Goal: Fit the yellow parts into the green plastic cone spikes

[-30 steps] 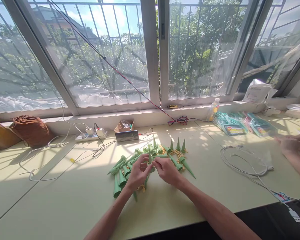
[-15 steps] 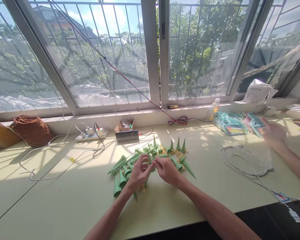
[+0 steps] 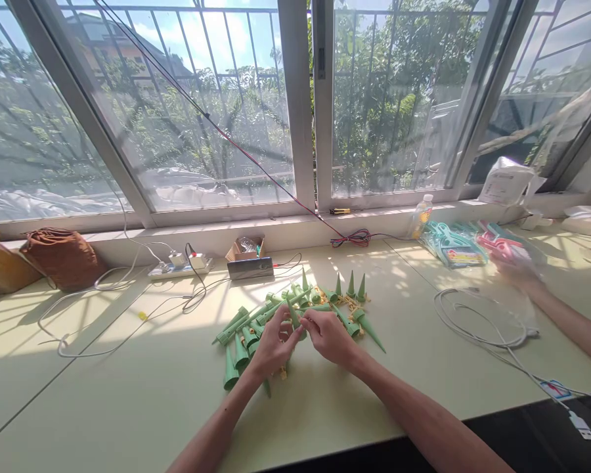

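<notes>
A green cone-shaped plastic watering spike [image 3: 293,316] stands nearly upright in my left hand [image 3: 274,341], point up, between thumb and fingers. My right hand [image 3: 329,334] is closed in a pinch against the side of that spike; whatever sits between its fingertips is too small and hidden to make out. Around both hands lies a pile of similar green spikes [image 3: 240,351], some on their sides, a few standing point up behind. Small yellow plastic pieces [image 3: 350,302] are scattered among them, mostly at the right of the pile.
Behind the pile are a phone [image 3: 250,269] against a small cardboard box [image 3: 246,248] and a power strip [image 3: 180,266]. A coiled white cable [image 3: 482,338] lies right. A co-worker's hand [image 3: 517,269] is over bagged pink and teal items [image 3: 502,242]. A bottle [image 3: 422,217] stands near the sill.
The spike in my left hand has tilted slightly leftward at its tip, while my hands stay in nearly the same place. The co-worker's hand at right has moved left, with a pink item.
</notes>
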Tool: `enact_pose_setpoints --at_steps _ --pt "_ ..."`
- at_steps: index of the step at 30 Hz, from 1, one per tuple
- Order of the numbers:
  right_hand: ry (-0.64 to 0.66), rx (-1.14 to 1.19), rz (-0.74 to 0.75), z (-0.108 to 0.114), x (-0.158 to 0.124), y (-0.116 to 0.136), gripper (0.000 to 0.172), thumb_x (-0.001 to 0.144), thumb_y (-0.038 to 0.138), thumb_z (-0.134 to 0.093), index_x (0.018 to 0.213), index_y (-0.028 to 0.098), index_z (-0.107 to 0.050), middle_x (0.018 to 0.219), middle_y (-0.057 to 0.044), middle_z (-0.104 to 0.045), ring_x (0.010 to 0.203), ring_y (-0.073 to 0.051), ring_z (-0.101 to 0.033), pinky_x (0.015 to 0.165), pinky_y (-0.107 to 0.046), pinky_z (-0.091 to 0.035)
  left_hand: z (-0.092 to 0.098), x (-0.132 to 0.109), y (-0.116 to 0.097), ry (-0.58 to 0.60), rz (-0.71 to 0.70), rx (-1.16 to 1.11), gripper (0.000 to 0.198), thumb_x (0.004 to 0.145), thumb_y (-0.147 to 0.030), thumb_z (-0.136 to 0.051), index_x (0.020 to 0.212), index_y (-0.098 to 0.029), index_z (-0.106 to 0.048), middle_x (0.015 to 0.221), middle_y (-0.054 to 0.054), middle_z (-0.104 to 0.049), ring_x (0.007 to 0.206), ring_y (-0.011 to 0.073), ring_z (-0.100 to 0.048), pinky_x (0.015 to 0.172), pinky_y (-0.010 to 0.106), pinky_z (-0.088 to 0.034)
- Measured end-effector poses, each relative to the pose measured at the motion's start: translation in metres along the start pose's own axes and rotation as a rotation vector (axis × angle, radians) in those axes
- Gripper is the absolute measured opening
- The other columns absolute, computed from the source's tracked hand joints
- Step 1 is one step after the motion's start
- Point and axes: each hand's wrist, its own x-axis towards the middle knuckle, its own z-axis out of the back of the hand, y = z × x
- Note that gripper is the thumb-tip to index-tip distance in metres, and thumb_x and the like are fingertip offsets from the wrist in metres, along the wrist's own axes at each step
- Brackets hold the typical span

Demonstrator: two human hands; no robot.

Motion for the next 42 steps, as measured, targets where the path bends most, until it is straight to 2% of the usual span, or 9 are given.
enact_pose_setpoints --at_steps 4,12,21,29,35,42 --pt "0.004 0.002 -0.009 0.0 0.0 0.0 0.027 0.099 0.025 -0.041 0.073 0.019 -0.045 0.064 0.001 -0.052 0.055 -0.011 -0.043 0.055 -0.022 -0.028 0.0 0.0 -0.001 -0.008 -0.031 0.019 0.022 0.091 -0.036 -0.057 0.098 -0.02 -0.044 0.1 0.004 -0.058 0.066 0.0106 -0.061 0.053 0.021 -0.05" --pt "0.0 0.003 -0.019 0.001 0.0 0.001 0.025 0.099 0.024 -0.041 0.075 0.019 -0.048 0.063 0.001 -0.051 0.055 -0.012 -0.043 0.054 -0.022 -0.028 0.0 0.001 -0.004 -0.042 -0.049 0.006 0.022 0.089 -0.038 -0.059 0.093 -0.019 -0.047 0.086 0.0 -0.058 0.053 0.0063 -0.05 0.044 0.017 -0.041" --pt "-0.016 0.009 -0.013 0.001 0.0 0.001 0.022 0.098 0.022 -0.044 0.078 0.018 -0.053 0.064 0.0 -0.054 0.055 -0.012 -0.043 0.054 -0.022 -0.029 0.0 0.0 -0.014 -0.042 0.036 -0.062 0.024 0.087 -0.041 -0.062 0.096 -0.02 -0.054 0.062 -0.005 -0.053 0.045 0.0083 -0.05 0.042 0.019 -0.044" --pt "-0.027 -0.001 -0.018 0.002 0.001 0.002 0.021 0.097 0.02 -0.044 0.078 0.018 -0.052 0.063 0.001 -0.052 0.054 -0.011 -0.041 0.054 -0.022 -0.028 0.003 0.001 -0.014 -0.023 0.054 -0.175 0.034 0.088 -0.047 -0.059 0.107 -0.018 -0.059 0.071 0.001 -0.06 0.054 0.013 -0.058 0.043 0.021 -0.047" --pt "-0.024 0.013 -0.017 0.002 0.001 0.003 0.024 0.098 0.023 -0.043 0.074 0.019 -0.046 0.061 0.002 -0.048 0.052 -0.011 -0.038 0.052 -0.022 -0.025 0.005 0.003 -0.009 -0.052 0.075 -0.297 0.043 0.093 -0.053 -0.048 0.106 -0.015 -0.063 0.065 0.001 -0.058 0.052 0.0137 -0.059 0.041 0.022 -0.049" --pt "-0.019 0.018 -0.016 0.001 0.001 0.004 0.027 0.098 0.023 -0.042 0.071 0.02 -0.044 0.061 0.002 -0.046 0.052 -0.011 -0.037 0.052 -0.023 -0.026 0.006 0.005 -0.003 -0.066 0.156 -0.395 0.047 0.091 -0.056 -0.049 0.102 -0.014 -0.067 0.052 0.0 -0.056 0.045 0.0134 -0.055 0.041 0.023 -0.047"
